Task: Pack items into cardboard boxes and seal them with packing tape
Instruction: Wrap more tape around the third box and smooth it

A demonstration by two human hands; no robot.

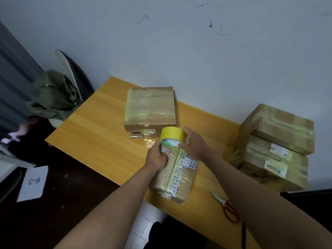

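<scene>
The left hand (pixel 158 157) has its fingers (pixel 166 153) curled tight on the far end of a small taped box (pixel 175 178) on the counter (pixel 100 137), while the right hand (pixel 195 145) grips the yellow tape roll (pixel 172 136) just above it. Beyond the fingers lies a sealed box (pixel 150 106); to their right stands a stack of boxes (pixel 274 146), and nearer the person lie red scissors (pixel 228 208).

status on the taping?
Left hand grips box. Right hand holds yellow tape roll at box's far end. Scissors nearby, nothing blocking.

The right forearm hides part of the scissors (pixel 226 207); box labels (pixel 276 167) are too blurred to read.
</scene>
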